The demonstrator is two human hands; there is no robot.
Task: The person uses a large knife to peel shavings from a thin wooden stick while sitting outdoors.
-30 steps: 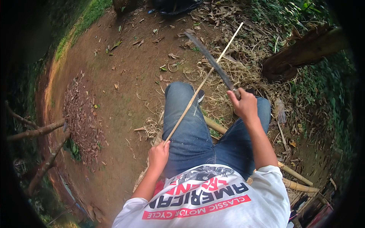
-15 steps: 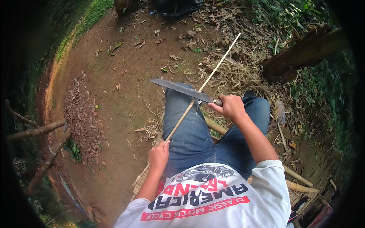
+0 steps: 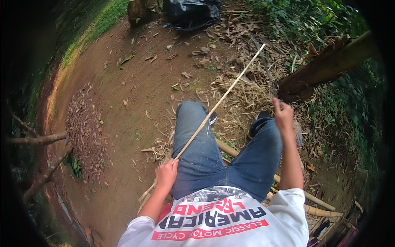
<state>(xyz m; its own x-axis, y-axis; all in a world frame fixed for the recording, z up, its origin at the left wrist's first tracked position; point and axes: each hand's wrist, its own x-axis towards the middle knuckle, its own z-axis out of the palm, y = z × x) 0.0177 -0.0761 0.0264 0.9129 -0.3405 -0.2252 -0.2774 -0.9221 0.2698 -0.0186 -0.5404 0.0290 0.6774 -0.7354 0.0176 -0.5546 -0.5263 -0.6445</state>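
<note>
I count one thin pale stick [image 3: 219, 103], one long dark knife [image 3: 263, 58], two shoes [image 3: 256, 127] and one black bag [image 3: 192, 13] on the ground [image 3: 123, 111]. The fingers of my left hand [image 3: 166, 174] are closed together on the lower end of the stick, which runs slanting over my left thigh, its far tip over the dry shavings [image 3: 234, 88]. The fingers of my right hand [image 3: 284, 117] are wrapped around the handle of the knife; the blade is blurred, pointing away and slightly left, apart from the stick. My left forearm is low and bent close; my right arm is reaching forward, beyond my right knee, near the trunk [image 3: 325, 68].
</note>
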